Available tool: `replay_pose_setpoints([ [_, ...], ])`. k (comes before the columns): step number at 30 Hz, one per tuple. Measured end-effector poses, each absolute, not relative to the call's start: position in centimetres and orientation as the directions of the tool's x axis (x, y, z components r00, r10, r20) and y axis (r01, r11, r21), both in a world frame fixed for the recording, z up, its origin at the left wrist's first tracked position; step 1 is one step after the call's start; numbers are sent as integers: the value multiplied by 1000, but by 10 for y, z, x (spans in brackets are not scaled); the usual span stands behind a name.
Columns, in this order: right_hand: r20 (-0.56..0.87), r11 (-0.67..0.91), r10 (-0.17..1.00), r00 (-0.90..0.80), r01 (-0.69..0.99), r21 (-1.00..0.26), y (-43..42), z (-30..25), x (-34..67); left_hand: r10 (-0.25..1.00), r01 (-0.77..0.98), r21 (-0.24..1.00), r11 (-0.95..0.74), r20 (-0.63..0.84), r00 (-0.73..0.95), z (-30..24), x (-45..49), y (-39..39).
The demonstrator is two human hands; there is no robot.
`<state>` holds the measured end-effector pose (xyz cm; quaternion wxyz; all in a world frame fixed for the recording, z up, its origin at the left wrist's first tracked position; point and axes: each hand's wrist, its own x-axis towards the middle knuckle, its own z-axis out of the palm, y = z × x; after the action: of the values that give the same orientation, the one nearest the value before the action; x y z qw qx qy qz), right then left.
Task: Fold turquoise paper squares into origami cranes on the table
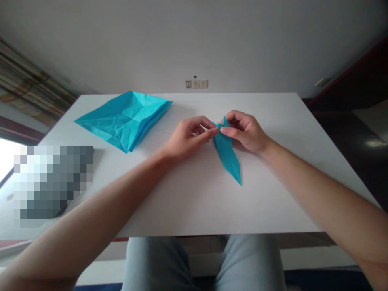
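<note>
A narrow folded blue paper shape [228, 155] lies on the white table [188, 198], its long point aimed toward me. My left hand [188, 137] pinches its far end from the left with thumb and fingers closed. My right hand [245, 131] pinches the same end from the right, fingers curled over a small upright tip. The fingertips of both hands nearly meet at the fold.
A stack of creased blue paper sheets [124, 119] lies at the far left of the table. A blurred-out object [51, 182] sits at the left edge. A wall with sockets [196, 83] stands behind the table. My knees show below the near edge.
</note>
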<state>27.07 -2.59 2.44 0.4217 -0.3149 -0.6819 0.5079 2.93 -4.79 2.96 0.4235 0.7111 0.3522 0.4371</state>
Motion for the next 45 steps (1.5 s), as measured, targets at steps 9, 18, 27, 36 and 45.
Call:
replay_pose_setpoints([
  [9,210,256,848,-487,29,-966,-24,20,273,874,173,897,-407,328,358,27,27,-45],
  [18,188,237,841,-507,33,-971,-22,21,272,877,181,892,-415,340,338,26,27,-46],
  [27,173,258,825,-538,86,-962,-23,22,273,883,21,921,-388,365,294,21,30,-41],
  [36,209,319,796,-569,98,-943,-22,20,272,883,66,920,-386,348,314,25,29,-45],
  [45,187,303,779,-599,98,-948,-23,22,272,895,-90,946,-312,324,308,18,32,-40],
])
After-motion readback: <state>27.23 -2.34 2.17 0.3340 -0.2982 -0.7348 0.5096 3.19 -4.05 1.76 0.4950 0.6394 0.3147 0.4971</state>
